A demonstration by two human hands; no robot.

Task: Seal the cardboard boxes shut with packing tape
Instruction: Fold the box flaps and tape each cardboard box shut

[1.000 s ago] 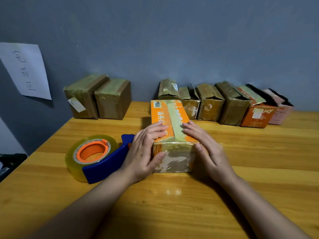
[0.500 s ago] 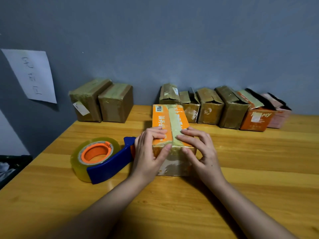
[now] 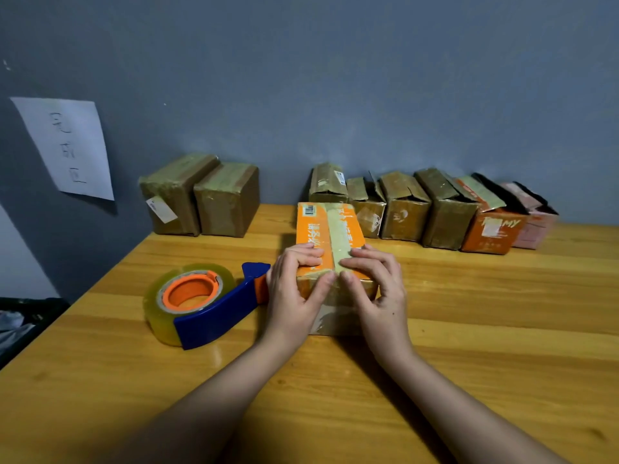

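An orange cardboard box (image 3: 313, 229) lies lengthwise on the wooden table (image 3: 485, 333), with a strip of clear packing tape (image 3: 338, 229) running along its top seam and down its near end. My left hand (image 3: 289, 293) grips the box's near left corner, fingers bent over the top and thumb on the front face. On the near right corner my right hand (image 3: 380, 289) does the same, and the two thumbs meet on the tape at the front edge. A blue tape dispenser (image 3: 204, 306) with an orange hub and a clear roll lies just left of my left hand.
Two taped brown boxes (image 3: 204, 199) stand against the grey wall at the back left. A row of several boxes (image 3: 432, 209), some with loose flaps, lines the back right. A paper sheet (image 3: 67, 145) hangs on the left wall. The table's left edge drops off near dark clutter (image 3: 20, 316).
Both hands slid toward the box's near end. Their fingers went from lying flat along the top to bent over the front edge, and the thumbs came together on the tape.
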